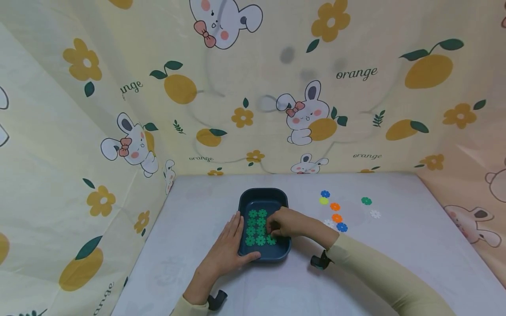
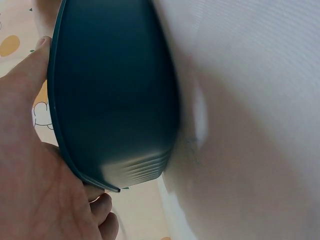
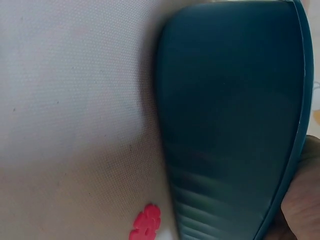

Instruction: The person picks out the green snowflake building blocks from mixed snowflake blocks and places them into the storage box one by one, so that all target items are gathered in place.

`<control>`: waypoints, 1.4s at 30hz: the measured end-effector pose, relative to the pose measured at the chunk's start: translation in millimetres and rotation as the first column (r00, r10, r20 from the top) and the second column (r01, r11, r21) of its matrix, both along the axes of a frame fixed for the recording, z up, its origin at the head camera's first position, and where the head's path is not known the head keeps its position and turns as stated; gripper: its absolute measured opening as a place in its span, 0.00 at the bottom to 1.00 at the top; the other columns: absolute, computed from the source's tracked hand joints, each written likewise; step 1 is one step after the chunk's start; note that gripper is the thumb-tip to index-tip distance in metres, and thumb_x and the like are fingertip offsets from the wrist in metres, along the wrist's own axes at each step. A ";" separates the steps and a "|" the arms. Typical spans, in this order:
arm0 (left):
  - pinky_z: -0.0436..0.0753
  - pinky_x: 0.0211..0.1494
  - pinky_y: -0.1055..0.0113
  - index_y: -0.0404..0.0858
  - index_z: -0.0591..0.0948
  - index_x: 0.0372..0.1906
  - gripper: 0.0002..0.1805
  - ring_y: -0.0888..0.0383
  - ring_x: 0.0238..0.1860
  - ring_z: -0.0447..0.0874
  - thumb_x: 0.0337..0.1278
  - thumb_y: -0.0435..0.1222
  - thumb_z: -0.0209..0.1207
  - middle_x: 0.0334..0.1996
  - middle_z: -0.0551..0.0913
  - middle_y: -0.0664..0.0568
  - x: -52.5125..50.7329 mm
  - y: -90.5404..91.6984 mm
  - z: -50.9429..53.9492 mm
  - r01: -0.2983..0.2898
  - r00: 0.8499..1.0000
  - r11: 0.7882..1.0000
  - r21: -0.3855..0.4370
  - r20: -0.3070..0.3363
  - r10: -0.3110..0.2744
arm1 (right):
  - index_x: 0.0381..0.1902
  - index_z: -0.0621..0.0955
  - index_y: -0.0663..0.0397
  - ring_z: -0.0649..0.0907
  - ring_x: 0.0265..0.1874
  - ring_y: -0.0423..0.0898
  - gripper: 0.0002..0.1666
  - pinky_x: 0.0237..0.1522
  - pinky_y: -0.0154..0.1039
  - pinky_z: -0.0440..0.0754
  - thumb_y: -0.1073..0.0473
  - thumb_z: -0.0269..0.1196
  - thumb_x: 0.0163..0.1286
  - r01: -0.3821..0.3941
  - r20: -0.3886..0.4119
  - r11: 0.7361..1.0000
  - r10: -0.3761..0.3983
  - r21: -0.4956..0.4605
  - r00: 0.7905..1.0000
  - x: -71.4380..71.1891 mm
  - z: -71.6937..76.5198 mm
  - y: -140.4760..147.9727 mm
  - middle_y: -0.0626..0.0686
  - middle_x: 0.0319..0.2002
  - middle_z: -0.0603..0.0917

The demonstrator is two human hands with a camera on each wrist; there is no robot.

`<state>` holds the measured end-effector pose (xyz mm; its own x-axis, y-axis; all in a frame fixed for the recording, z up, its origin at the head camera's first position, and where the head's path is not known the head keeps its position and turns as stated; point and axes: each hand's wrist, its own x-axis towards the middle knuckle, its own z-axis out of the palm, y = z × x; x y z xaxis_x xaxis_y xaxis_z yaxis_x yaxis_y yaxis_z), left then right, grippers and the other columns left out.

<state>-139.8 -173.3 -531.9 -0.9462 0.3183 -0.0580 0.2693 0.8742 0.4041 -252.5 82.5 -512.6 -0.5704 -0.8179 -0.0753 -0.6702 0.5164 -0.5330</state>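
A dark teal plastic tray (image 1: 272, 253) stands on the table, with rows of green flower-shaped pieces (image 1: 261, 230) lying flat inside. My left hand (image 1: 225, 248) rests along the tray's left side, fingers straight and thumb over the near rim; the left wrist view shows that hand (image 2: 45, 165) against the tray's outer wall (image 2: 115, 90). Over the tray's right side reaches my right hand (image 1: 288, 223), its fingers curled down onto a green flower-shaped piece (image 1: 271, 240) in the right column. The fingertips partly cover this piece. The right wrist view shows mostly the tray's wall (image 3: 230, 110).
Right of the tray lie loose flower-shaped pieces: blue (image 1: 341, 227), orange (image 1: 335, 206), yellow (image 1: 323, 200), white (image 1: 375, 213) and green (image 1: 366, 200). A red piece (image 3: 146, 222) shows beside the tray in the right wrist view. A patterned curtain (image 1: 253, 87) hangs behind the white table (image 1: 189, 219).
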 end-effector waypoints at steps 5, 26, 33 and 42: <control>0.50 0.88 0.47 0.38 0.43 0.89 0.67 0.50 0.89 0.35 0.63 0.74 0.60 0.89 0.35 0.49 -0.1 0.2 0.0 0.004 1.000 1.000 0.005 0.001 -0.004 | 0.42 0.90 0.48 0.83 0.34 0.32 0.04 0.43 0.32 0.86 0.64 0.72 0.73 0.011 0.030 1.000 -0.010 -0.028 1.000 0.4 1.0 2.4 0.37 0.37 0.89; 0.48 0.89 0.49 0.36 0.44 0.88 0.68 0.50 0.89 0.35 0.61 0.73 0.62 0.89 0.36 0.48 -0.6 2.4 1.2 -0.003 1.000 1.000 0.004 -0.013 0.003 | 0.51 0.88 0.47 0.83 0.41 0.40 0.12 0.46 0.38 0.87 0.62 0.75 0.72 0.298 -0.114 0.879 -0.362 -0.372 0.925 7.1 23.5 93.6 0.41 0.45 0.89; 0.51 0.88 0.47 0.35 0.45 0.88 0.68 0.49 0.89 0.36 0.61 0.72 0.63 0.89 0.36 0.47 -0.2 3.2 0.6 0.001 1.000 1.000 0.004 -0.024 -0.001 | 0.52 0.88 0.46 0.82 0.43 0.43 0.11 0.48 0.51 0.88 0.60 0.74 0.73 0.436 -0.101 0.826 -0.499 -0.358 0.861 3.8 20.2 134.2 0.43 0.47 0.89; 0.49 0.89 0.49 0.37 0.45 0.88 0.69 0.51 0.89 0.35 0.60 0.75 0.60 0.89 0.36 0.48 0.4 3.4 1.6 -0.011 1.000 1.000 -0.016 -0.016 0.011 | 0.55 0.86 0.55 0.82 0.43 0.50 0.15 0.47 0.46 0.83 0.59 0.73 0.74 0.591 -0.108 0.744 -0.646 -0.313 0.756 1.5 20.6 184.6 0.53 0.48 0.90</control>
<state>-139.4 -169.9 -530.3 -0.9505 0.3069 -0.0482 0.2657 0.8834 0.3860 -251.0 267.2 -492.0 -0.9357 -0.2528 0.2461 -0.3517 0.7249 -0.5923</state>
